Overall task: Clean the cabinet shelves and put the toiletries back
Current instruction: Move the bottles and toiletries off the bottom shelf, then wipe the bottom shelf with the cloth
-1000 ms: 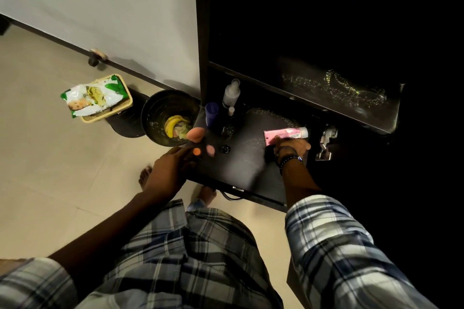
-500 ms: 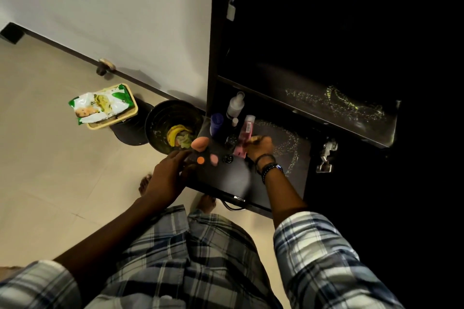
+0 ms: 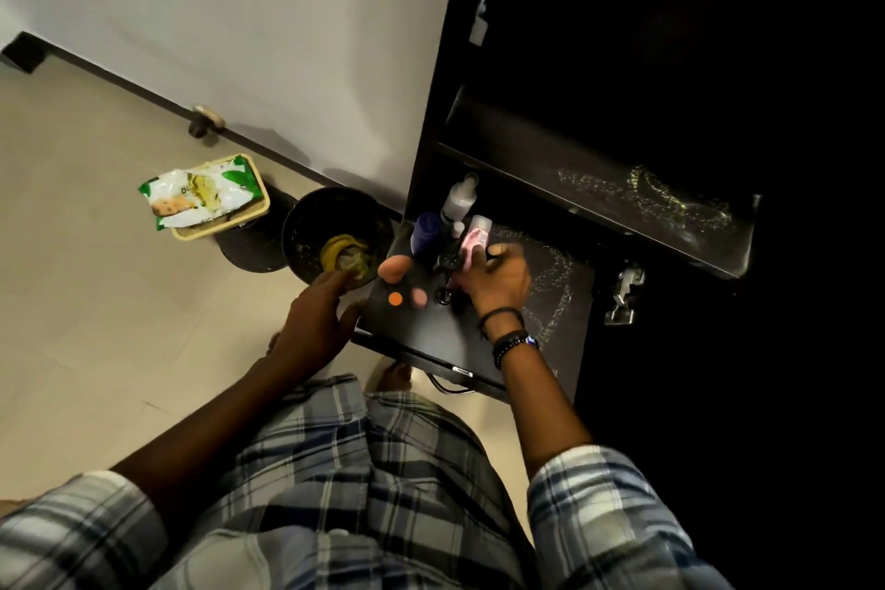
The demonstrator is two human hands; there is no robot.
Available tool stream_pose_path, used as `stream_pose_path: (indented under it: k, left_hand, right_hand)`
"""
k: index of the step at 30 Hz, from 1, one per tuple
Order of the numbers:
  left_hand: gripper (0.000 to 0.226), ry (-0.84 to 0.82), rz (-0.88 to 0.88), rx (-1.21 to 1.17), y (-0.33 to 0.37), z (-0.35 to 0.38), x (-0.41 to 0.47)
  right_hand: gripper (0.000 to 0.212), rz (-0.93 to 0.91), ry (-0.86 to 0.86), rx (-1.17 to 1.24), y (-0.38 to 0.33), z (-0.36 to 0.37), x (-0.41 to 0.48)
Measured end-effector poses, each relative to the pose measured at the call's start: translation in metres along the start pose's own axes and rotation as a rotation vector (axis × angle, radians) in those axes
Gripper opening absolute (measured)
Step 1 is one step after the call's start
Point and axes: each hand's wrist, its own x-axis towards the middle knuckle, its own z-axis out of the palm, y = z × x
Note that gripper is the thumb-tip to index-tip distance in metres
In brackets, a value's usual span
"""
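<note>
The dark cabinet's lower shelf carries toiletries at its left end: a white bottle, a blue container, and small pink and orange sponges. My right hand is shut on a pink tube, standing it beside the white bottle. My left hand rests at the shelf's left front corner, fingers apart, holding nothing.
A black bin with banana peel stands on the floor left of the cabinet. Beside it a wipes packet lies on a yellow-rimmed box. The upper shelf shows wipe streaks. A metal hinge sits at the shelf's right.
My right hand picked the pink tube up from the shelf's middle right and carried it left to the bottles. My left hand stayed at the shelf corner.
</note>
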Motion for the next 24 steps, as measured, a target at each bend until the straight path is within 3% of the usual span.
stream_pose_path:
  k: [4,9,16,24]
  left_hand:
    - [0.046,0.040,-0.030,0.004,-0.002,-0.021,0.010]
    - [0.060,0.081,-0.171,-0.007,-0.020,-0.050,0.023]
    - [0.071,0.022,-0.319,-0.052,-0.093,-0.106,0.041]
    - [0.050,0.075,-0.450,-0.154,-0.194,-0.153,0.066]
  right_hand:
    - [0.020,-0.236,-0.016,0.075,-0.030,0.004,-0.049]
    - [0.013,-0.520,-0.260,0.008,-0.074,0.043,-0.090]
    - [0.039,-0.440,-0.554,-0.242,-0.119,0.144,-0.096]
    - [0.047,-0.369,-0.725,-0.379,-0.128,0.302,-0.089]
